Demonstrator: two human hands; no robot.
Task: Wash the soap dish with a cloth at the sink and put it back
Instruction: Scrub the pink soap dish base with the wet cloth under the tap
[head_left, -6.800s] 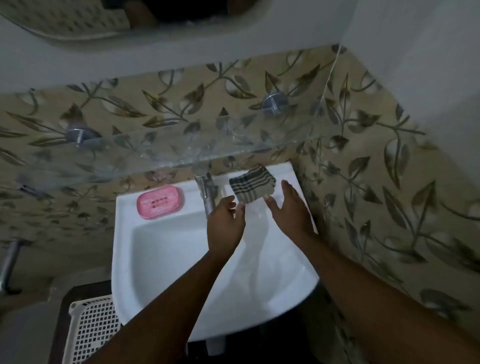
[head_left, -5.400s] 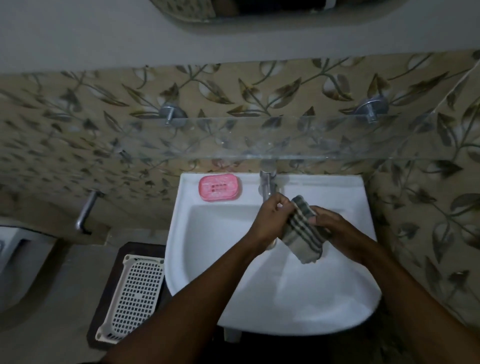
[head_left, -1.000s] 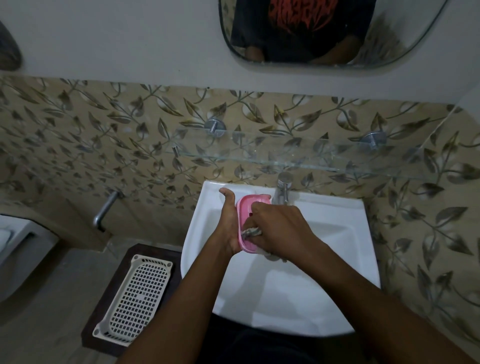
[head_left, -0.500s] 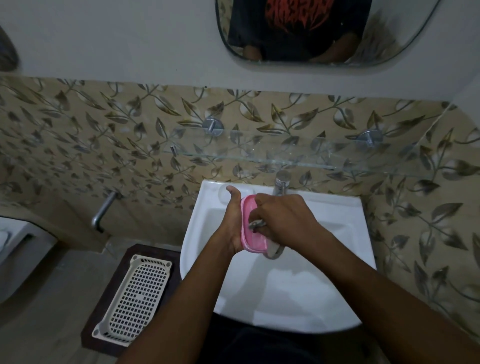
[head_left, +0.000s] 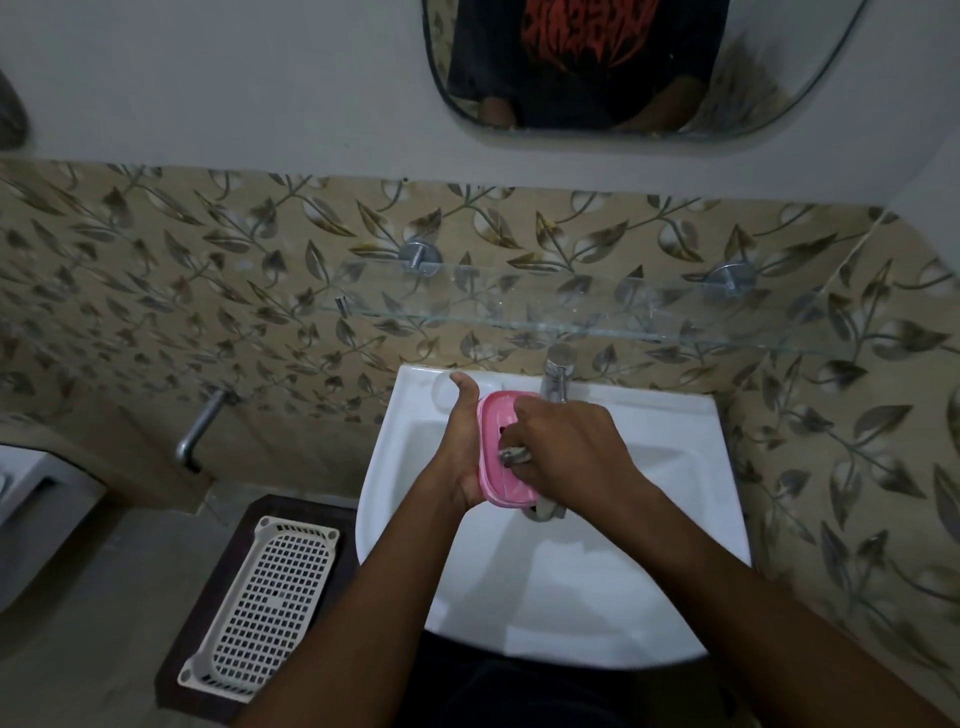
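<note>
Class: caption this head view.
Left hand holds a pink plastic soap dish over the white sink; right hand presses a grey cloth inside.

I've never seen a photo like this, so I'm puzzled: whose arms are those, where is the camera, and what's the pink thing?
No machine here: those are a person's two arms. The camera sits on their head, looking down, so you see what they see. Below is a white sink with a tap. The left hand holds the pink soap dish over the basin. The right hand presses a small cloth into it. A white basket sits down beside the sink.
</note>
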